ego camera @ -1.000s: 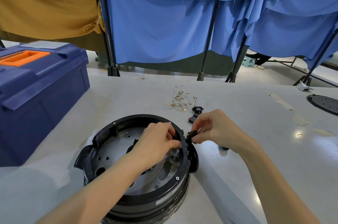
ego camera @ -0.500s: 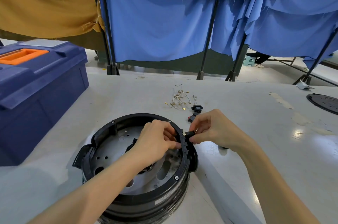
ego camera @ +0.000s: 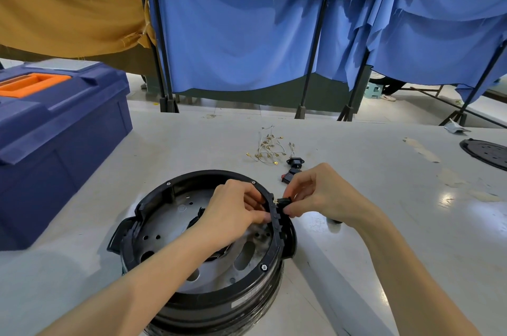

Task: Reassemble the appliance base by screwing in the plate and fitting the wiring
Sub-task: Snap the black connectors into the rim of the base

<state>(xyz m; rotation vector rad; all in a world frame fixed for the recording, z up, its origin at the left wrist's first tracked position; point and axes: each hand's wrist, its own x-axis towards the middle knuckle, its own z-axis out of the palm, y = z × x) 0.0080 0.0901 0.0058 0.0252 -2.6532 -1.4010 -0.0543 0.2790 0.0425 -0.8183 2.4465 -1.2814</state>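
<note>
Pinching a small black connector (ego camera: 282, 202) from outside the appliance base (ego camera: 214, 308), the right hand (ego camera: 323, 195) presses it in; the left hand (ego camera: 233, 212) grips the edge from inside, likely bracing.

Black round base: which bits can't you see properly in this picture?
All in the head view:
- small black connector: mostly covered by the pinching fingers of the right hand.
- inner side of the rim: hidden behind the left hand; what its fingers hold is unclear.
- appliance base: lower part cut off by the bottom edge.
- wire terminals: too small to count.
</note>
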